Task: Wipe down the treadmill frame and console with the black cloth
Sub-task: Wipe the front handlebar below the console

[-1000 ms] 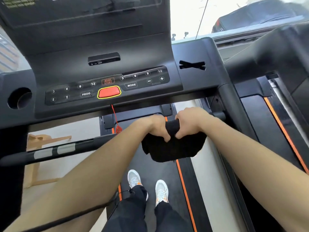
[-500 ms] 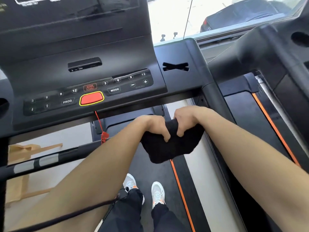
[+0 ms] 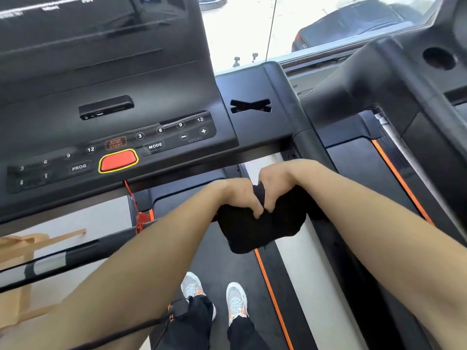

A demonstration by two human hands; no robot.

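Note:
The black cloth [image 3: 260, 229] hangs bunched between both hands, just below the console's front edge. My left hand [image 3: 236, 195] grips its left part and my right hand [image 3: 276, 183] grips its right part, knuckles almost touching. The black treadmill console [image 3: 106, 79] fills the upper left, with a button panel [image 3: 156, 145] and a red stop button [image 3: 117, 160]. A black handlebar [image 3: 63, 261] runs to the left under my left arm. The right frame upright [image 3: 309, 145] stands just beyond my right wrist.
A red safety cord and clip [image 3: 139, 218] dangles from the console. My feet in white shoes [image 3: 214, 296] stand on the belt [image 3: 222, 263], edged by an orange stripe. A second treadmill [image 3: 394, 79] is close on the right. A brown paper bag [image 3: 22, 251] sits at left.
The view has swung right, so the console has slid left in frame. Both hands stay on the cloth in about the same place and have closed in toward each other.

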